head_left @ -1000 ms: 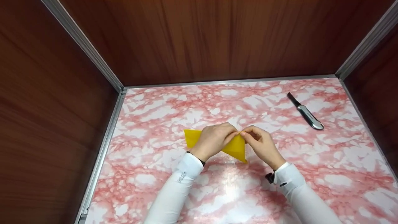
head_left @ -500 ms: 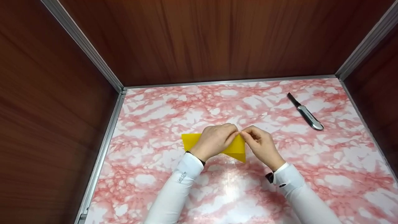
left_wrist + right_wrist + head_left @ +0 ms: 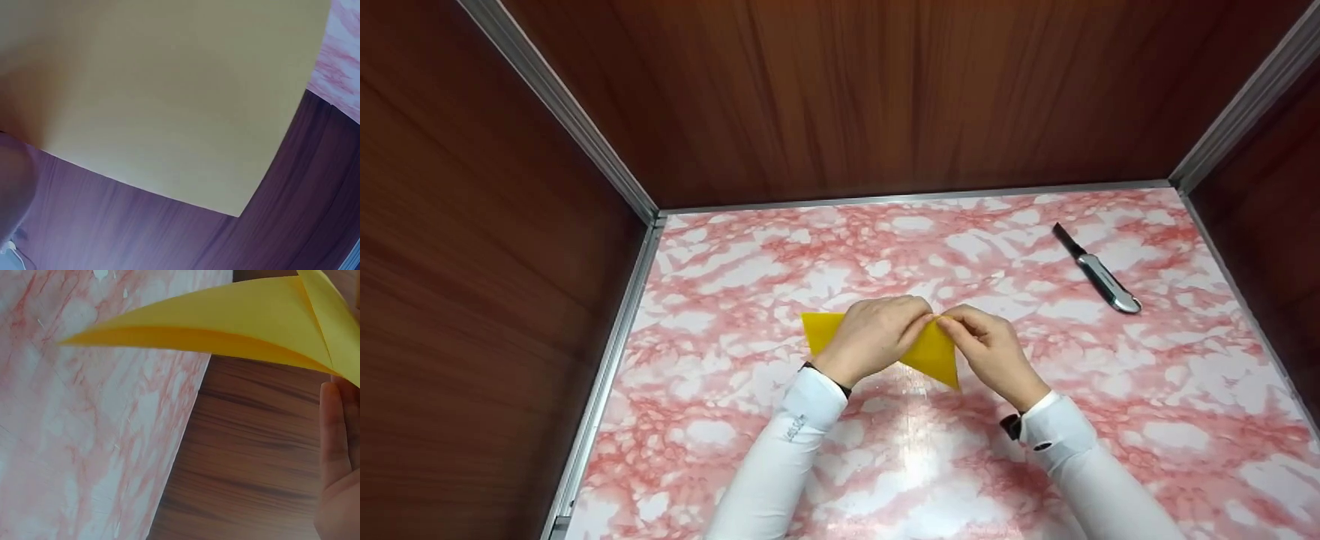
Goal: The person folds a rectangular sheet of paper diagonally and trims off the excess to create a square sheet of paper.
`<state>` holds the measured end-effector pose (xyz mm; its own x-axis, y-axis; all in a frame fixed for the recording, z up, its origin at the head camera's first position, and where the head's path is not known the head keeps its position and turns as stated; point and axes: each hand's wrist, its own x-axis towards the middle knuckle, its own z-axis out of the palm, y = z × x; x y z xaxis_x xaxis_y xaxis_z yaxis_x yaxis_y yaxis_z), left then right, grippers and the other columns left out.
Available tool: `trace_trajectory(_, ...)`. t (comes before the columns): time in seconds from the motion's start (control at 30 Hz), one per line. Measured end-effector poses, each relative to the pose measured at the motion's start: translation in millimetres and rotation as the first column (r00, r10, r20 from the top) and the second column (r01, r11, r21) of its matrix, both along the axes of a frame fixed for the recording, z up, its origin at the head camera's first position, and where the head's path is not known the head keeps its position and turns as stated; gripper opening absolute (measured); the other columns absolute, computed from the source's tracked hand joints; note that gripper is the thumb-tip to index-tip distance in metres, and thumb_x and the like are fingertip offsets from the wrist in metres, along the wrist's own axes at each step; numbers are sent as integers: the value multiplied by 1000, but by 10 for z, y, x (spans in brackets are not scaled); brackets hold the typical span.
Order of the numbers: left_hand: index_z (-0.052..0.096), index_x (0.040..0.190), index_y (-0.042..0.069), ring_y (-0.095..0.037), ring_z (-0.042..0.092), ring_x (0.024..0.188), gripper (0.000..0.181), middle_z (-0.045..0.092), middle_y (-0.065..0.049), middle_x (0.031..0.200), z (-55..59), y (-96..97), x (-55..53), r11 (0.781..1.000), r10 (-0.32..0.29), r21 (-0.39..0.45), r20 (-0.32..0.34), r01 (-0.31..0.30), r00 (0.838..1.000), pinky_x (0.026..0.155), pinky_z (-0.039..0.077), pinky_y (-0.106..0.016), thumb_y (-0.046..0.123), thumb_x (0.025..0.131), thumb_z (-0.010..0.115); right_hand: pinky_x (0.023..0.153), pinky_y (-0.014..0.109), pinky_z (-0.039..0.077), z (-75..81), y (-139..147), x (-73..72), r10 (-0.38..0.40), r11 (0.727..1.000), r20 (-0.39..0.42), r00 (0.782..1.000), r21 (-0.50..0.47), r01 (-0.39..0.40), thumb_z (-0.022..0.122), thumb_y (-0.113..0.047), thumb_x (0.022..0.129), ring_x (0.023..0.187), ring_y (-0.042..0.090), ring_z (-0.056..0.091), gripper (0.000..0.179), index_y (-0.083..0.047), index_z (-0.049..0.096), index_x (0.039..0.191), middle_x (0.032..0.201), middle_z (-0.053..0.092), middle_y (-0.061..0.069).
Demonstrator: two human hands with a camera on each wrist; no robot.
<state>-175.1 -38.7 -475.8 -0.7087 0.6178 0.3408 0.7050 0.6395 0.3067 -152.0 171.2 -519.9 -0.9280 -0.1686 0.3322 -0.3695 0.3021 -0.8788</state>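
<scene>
A folded yellow paper sheet (image 3: pixel 931 355) is held up above the table, its pointed corner hanging down to the right. My left hand (image 3: pixel 879 334) lies over the middle of it and grips its upper edge between thumb and fingers. Close beside, my right hand (image 3: pixel 994 352) pinches the same edge with thumb and forefinger, the two hands' fingertips nearly touching. The left wrist view is mostly filled by the yellow paper (image 3: pixel 180 112). In the right wrist view the paper (image 3: pixel 225 320) bows out in overlapping layers, with a crease near the right. My left hand hides the sheet's middle.
A utility knife (image 3: pixel 1099 274) with a dark blade and grey-black handle lies at the right of the pink-and-white marbled table (image 3: pixel 720 450). Dark wood panels (image 3: pixel 840 97) with metal edging enclose the back and sides.
The paper's lower part tipped towards me and back, its left corner dipping and then rising again. Both hands keep their pinch in about the same place. The knife has not moved.
</scene>
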Motion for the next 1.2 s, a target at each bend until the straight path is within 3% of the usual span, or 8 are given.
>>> trace_trajectory(0.13, 66, 102, 19, -8, 51, 67, 21, 56, 9, 79, 25, -6, 3, 1000, -26, -18, -46, 26, 999, 63, 44, -25, 31, 109, 50, 65, 23, 48, 5, -2, 7, -3, 1000, 21, 1000, 8, 3, 72, -12, 96, 73, 14, 62, 5, -10, 77, 96, 86, 73, -2)
trace_trajectory(0.3, 64, 100, 17, -10, 51, 66, 23, 56, 8, 79, 35, -13, 8, 998, -48, -47, -85, 44, 995, 62, 45, -27, 31, 110, 48, 66, 23, 50, -3, 11, 5, 13, 1000, 28, 1000, -1, -13, 74, -16, 95, 73, 14, 65, 5, -14, 79, 95, 86, 74, -4)
trace_trajectory(0.53, 59, 94, 17, -12, 47, 64, 24, 47, 6, 73, 31, -55, 8, 998, -20, -58, -56, 17, 998, 59, 41, -29, 32, 110, 48, 62, 23, 45, -10, 26, 13, 26, 998, 13, 1000, -54, -25, 74, -18, 96, 69, 15, 58, 6, -18, 79, 93, 84, 72, -2)
trace_trajectory(0.93, 62, 98, 17, -11, 49, 67, 22, 50, 7, 75, 10, -121, 0, 999, -18, -44, -41, 16, 999, 64, 45, -28, 31, 109, 50, 63, 22, 46, 16, 27, 46, -12, 999, 11, 1000, -37, 13, 72, -12, 96, 70, 16, 57, 7, -15, 76, 91, 84, 72, -3)
trace_trajectory(1.07, 61, 99, 17, -11, 49, 66, 22, 49, 7, 75, 8, -125, 3, 999, -23, -46, -42, 21, 999, 63, 44, -28, 32, 110, 48, 63, 23, 46, -39, 54, 25, 6, 999, -6, 1000, -34, -6, 73, -16, 96, 69, 17, 58, 7, -18, 74, 90, 84, 71, -4)
trace_trajectory(1.2, 60, 99, 17, -11, 48, 66, 22, 48, 6, 74, 24, -117, 9, 999, -16, -50, -24, 14, 1000, 62, 42, -27, 32, 110, 48, 66, 23, 51, -34, 59, 19, 12, 999, 31, 999, -46, -10, 74, -18, 96, 73, 18, 64, 5, -16, 75, 92, 86, 72, -4)
